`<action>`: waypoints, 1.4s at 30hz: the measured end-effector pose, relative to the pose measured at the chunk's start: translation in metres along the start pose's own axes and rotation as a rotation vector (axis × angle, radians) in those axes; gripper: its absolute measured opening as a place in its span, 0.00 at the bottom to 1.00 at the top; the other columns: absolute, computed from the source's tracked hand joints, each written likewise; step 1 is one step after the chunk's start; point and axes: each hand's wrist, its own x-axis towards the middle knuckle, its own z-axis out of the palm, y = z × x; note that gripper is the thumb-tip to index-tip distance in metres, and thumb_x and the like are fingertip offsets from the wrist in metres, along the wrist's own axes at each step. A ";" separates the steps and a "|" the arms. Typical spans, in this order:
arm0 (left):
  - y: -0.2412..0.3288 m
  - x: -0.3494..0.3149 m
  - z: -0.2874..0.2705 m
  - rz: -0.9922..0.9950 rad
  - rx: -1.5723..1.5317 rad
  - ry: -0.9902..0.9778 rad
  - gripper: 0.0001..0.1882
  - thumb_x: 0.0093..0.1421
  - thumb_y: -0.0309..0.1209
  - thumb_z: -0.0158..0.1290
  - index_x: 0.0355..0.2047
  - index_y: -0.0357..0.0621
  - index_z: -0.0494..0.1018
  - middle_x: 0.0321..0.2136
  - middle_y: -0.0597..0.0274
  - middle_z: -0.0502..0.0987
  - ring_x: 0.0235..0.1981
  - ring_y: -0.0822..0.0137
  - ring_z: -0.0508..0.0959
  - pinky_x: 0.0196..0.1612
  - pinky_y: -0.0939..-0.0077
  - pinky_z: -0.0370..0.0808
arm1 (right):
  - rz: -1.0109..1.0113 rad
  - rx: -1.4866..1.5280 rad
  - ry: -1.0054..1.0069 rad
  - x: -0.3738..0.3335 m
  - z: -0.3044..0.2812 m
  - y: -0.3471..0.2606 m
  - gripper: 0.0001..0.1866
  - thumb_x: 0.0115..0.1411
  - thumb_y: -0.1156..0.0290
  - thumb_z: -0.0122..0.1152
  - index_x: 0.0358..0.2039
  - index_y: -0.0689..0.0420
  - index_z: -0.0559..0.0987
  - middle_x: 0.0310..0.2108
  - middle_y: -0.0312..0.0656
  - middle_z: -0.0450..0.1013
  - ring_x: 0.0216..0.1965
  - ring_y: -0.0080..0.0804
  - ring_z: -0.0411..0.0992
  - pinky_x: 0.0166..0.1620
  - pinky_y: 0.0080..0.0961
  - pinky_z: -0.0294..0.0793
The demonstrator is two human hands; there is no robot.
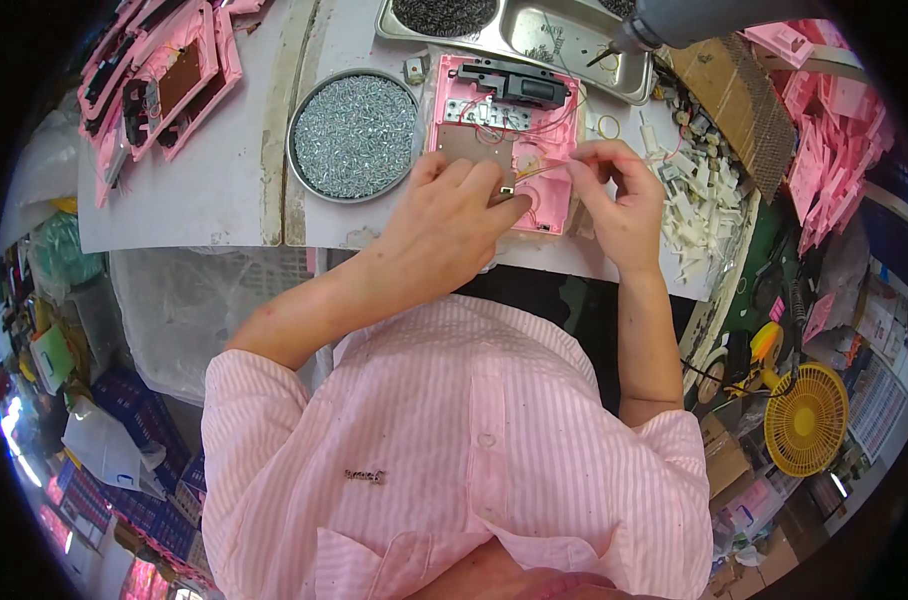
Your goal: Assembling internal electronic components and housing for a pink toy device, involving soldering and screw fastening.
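A pink plastic housing (563, 118) lies on the table in front of me. A black speaker-like module (514, 84) sits at its far end, with a brown board (461, 147) and red wires (492, 133) nearer. My left hand (444, 222) rests over the near left part of the housing, its fingers closed on a small metallic component (507, 190). To the right, my right hand (622, 196) pinches a thin wire (552, 168) between thumb and forefinger above the housing's right edge. The left hand hides part of the board.
A round tray of small silver screws (354, 135) stands to the left. Behind are a metal tray (574, 45) and a powered screwdriver (664, 28). White plastic parts (696, 200) are heaped right; pink housings (179, 85) are stacked far left.
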 end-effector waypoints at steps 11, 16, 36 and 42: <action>-0.010 -0.023 0.022 0.104 -0.047 0.204 0.18 0.52 0.28 0.62 0.45 0.45 0.79 0.35 0.63 0.75 0.41 0.60 0.75 0.56 0.57 0.67 | -0.167 -0.184 -0.087 -0.034 -0.006 -0.018 0.07 0.53 0.76 0.71 0.32 0.58 0.80 0.28 0.36 0.74 0.30 0.27 0.72 0.34 0.23 0.71; 0.002 -0.014 0.015 0.019 -0.142 0.190 0.17 0.53 0.30 0.63 0.44 0.47 0.81 0.35 0.65 0.76 0.39 0.63 0.76 0.59 0.55 0.67 | -0.590 -0.451 -0.438 -0.048 0.006 -0.040 0.11 0.48 0.75 0.72 0.34 0.56 0.83 0.28 0.37 0.75 0.30 0.38 0.73 0.34 0.29 0.73; -0.014 -0.016 0.040 0.288 -0.002 0.271 0.20 0.53 0.35 0.55 0.47 0.58 0.82 0.40 0.75 0.77 0.42 0.69 0.74 0.54 0.64 0.69 | 0.026 -0.811 -0.498 0.036 0.025 -0.037 0.10 0.54 0.64 0.62 0.26 0.56 0.85 0.23 0.47 0.79 0.28 0.48 0.79 0.33 0.39 0.78; -0.017 -0.020 0.040 0.302 -0.066 0.273 0.18 0.51 0.34 0.61 0.44 0.55 0.83 0.43 0.72 0.78 0.42 0.68 0.74 0.58 0.58 0.69 | -0.127 -0.549 -0.304 0.015 0.015 -0.041 0.07 0.55 0.72 0.62 0.35 0.55 0.83 0.24 0.43 0.77 0.26 0.44 0.77 0.33 0.37 0.77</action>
